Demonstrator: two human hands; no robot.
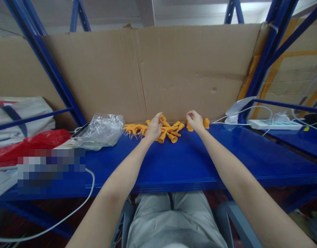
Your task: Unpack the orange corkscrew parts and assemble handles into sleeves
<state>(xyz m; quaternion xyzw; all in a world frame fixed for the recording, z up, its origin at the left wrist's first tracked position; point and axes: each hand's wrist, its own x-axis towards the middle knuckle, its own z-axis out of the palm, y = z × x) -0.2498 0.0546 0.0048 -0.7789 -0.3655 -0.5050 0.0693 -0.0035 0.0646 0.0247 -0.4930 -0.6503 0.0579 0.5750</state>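
Observation:
At the back of the blue table, my left hand [154,128] is closed around an orange plastic piece with a round, cup-shaped end [162,119]. Beside and under it lies a pile of orange branching plastic parts [171,130], some ending in open cups. More orange branched pieces [137,128] lie to its left, with small metal spirals [132,135] along their front. My right hand [196,120] has its fingers curled together; what they hold, if anything, is hidden. Just below its fingertips stands a small orange piece [189,128], and another orange piece [206,123] is right of the wrist.
A cardboard panel [179,69] rises behind the blue table [179,165]. Clear plastic bags [101,131] and a red bag [31,144] lie left. A white power strip [275,124] with cables sits right. Blue posts flank both sides; a white cable [92,186] hangs over the front edge.

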